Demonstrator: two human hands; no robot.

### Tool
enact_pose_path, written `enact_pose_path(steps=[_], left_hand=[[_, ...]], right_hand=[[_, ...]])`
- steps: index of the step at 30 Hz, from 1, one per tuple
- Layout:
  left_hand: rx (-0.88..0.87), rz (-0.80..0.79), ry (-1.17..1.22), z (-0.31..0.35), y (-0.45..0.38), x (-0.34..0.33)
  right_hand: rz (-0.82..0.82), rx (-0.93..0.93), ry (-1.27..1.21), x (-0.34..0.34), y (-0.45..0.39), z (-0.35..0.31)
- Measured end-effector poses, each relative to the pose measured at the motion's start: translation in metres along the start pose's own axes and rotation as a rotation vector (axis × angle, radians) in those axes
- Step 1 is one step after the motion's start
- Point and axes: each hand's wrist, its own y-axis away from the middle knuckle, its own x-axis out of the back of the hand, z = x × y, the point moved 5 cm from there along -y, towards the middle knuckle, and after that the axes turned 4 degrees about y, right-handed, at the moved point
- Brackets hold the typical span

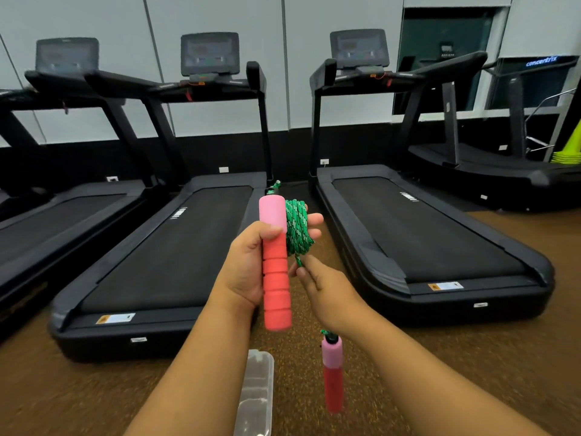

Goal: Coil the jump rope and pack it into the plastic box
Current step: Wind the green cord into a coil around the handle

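Nearest, on the floor, the plastic box [256, 394] is lying beside the dangling second handle [332, 372]. Above, the right hand [327, 294] is pinching the green rope [298, 228], which is lying coiled against the left hand [251, 265] gripping the first handle [276, 265]. Far right, a sign [541, 62] is reading "concentrix".
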Motion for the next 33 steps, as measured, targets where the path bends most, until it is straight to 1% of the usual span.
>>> enact_pose_path(steps=[3,8,15,19,20,22,25,27,30,33], left_hand=[[0.019,0.032,-0.052,-0.002,-0.001,0.007],[0.005,0.077,-0.127,-0.006,-0.002,0.018],[0.030,0.054,-0.193,-0.010,0.002,0.023],[0.092,0.174,-0.302,-0.013,0.009,0.025],[0.097,0.169,-0.326,-0.014,0.010,0.024],[0.086,0.096,-0.341,-0.017,0.011,0.018],[0.066,-0.011,-0.357,-0.018,0.010,0.012],[0.069,-0.057,-0.356,-0.018,0.009,0.011],[0.119,-0.069,-0.396,-0.019,0.011,0.013],[0.161,-0.092,-0.408,-0.020,0.014,0.009]], right_hand=[[-0.005,0.053,0.087,0.000,0.008,-0.005],[-0.029,0.103,0.166,0.009,0.016,-0.018],[-0.021,0.178,0.239,0.038,0.013,-0.040],[0.004,0.186,0.296,0.054,0.005,-0.046],[0.009,0.184,0.286,0.059,0.003,-0.047],[-0.016,0.169,0.205,0.066,0.001,-0.049],[-0.118,0.133,0.069,0.071,-0.001,-0.050],[-0.158,0.151,0.051,0.075,-0.004,-0.049],[-0.188,0.162,0.078,0.080,-0.009,-0.044],[-0.200,0.137,-0.004,0.085,-0.013,-0.041]])
